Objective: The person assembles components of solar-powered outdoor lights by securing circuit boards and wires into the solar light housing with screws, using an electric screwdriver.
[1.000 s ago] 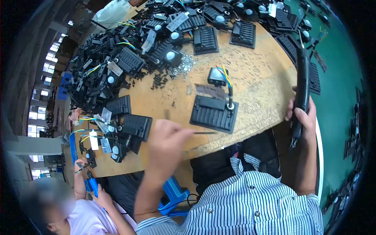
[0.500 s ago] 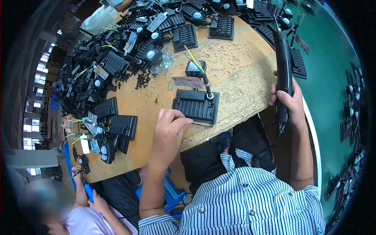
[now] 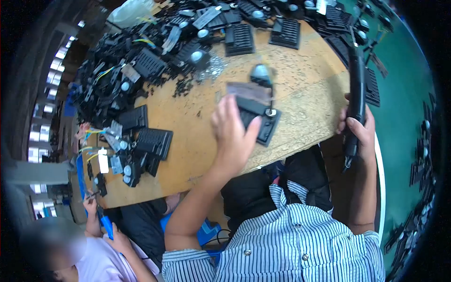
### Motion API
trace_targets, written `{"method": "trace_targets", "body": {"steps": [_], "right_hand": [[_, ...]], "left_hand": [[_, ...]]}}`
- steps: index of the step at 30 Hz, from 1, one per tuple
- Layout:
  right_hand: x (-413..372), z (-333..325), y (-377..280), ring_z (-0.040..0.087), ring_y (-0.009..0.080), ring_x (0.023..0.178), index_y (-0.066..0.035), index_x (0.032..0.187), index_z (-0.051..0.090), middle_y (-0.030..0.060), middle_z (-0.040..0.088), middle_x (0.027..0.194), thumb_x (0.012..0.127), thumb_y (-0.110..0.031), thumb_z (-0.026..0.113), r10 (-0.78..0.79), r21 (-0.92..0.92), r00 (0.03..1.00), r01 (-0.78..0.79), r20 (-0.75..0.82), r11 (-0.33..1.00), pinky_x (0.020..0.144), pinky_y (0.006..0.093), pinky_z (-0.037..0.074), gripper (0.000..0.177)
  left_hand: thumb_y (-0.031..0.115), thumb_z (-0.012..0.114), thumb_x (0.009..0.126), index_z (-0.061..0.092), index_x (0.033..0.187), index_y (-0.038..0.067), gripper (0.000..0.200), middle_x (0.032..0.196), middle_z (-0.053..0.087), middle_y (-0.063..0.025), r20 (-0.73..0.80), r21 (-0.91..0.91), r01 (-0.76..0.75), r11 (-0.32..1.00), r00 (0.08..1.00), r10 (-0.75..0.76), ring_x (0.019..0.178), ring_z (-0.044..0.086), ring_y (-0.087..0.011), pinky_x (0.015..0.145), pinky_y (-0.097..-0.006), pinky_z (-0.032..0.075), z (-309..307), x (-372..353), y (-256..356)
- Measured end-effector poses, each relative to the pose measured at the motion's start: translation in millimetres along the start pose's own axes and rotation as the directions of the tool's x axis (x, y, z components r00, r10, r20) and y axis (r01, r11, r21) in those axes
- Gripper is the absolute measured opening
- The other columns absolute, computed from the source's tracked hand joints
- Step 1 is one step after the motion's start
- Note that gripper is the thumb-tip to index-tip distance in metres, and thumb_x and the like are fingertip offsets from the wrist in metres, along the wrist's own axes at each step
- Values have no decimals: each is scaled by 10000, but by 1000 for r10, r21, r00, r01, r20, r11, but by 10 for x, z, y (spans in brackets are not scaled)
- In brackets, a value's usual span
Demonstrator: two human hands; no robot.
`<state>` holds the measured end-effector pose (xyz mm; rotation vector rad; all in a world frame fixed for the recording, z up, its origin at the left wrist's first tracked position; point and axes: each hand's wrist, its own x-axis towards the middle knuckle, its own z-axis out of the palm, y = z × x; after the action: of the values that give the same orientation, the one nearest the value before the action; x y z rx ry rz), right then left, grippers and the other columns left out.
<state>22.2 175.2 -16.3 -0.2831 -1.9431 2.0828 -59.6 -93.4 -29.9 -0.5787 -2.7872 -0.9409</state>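
Note:
My left hand [image 3: 235, 134] lies over the left part of a black finned lamp housing [image 3: 267, 127], thumb spread from the fingers; whether it grips the housing is unclear. A round-lensed sensor [image 3: 260, 74] and a printed label [image 3: 249, 92] show at the housing's far side, blurred by motion. At the right, my right hand [image 3: 361, 129] is wrapped round a black electric screwdriver [image 3: 357, 89], held upright with its bit pointing away from me.
Heaped black parts [image 3: 108, 66] cover the table's [image 3: 188, 160] far left. More finned housings [image 3: 155, 143] lie left and at the far edge. Small screws and washers [image 3: 211, 68] are scattered there. A co-worker [image 3: 117, 249] holds a blue tool at lower left. A green surface [image 3: 399, 94] runs along the right.
My left hand has moved from the housing's near left corner onto its left part, thumb now spread. The housing has turned and sits tilted in view. The right hand still holds the screwdriver.

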Motion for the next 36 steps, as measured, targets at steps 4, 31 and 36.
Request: {"method": "trace_targets", "body": {"steps": [4, 31, 36], "right_hand": [[9, -7, 51, 540, 110, 632, 29, 1216, 428, 52, 540, 802, 685, -262, 645, -2, -4, 1000, 2, -13, 1000, 601, 250, 478, 644], [-1081, 26, -171, 657, 233, 772, 53, 1199, 473, 154, 634, 912, 606, -140, 717, 159, -337, 792, 62, 589, 940, 736, 319, 521, 670], [-1099, 82, -194, 652, 239, 745, 51, 1236, 430, 145, 625, 897, 634, -154, 711, 236, -331, 739, -19, 631, 943, 722, 331, 525, 695]], "left_hand": [[298, 600, 830, 293, 1334, -53, 686, 1301, 339, -234, 152, -83, -203, 976, 965, 213, 1208, 322, -375, 1023, -426, 255, -36, 285, -87], [-6, 569, 846, 593, 1063, -41, 220, 867, 576, -73, 220, -831, 230, 506, 972, -81, 792, 544, -158, 719, -267, 445, -544, -82, 86], [39, 577, 870, 575, 1067, -60, 220, 827, 584, -68, 431, -893, 421, -157, 902, -33, 774, 529, -150, 720, -266, 447, -299, -226, 256]]}}
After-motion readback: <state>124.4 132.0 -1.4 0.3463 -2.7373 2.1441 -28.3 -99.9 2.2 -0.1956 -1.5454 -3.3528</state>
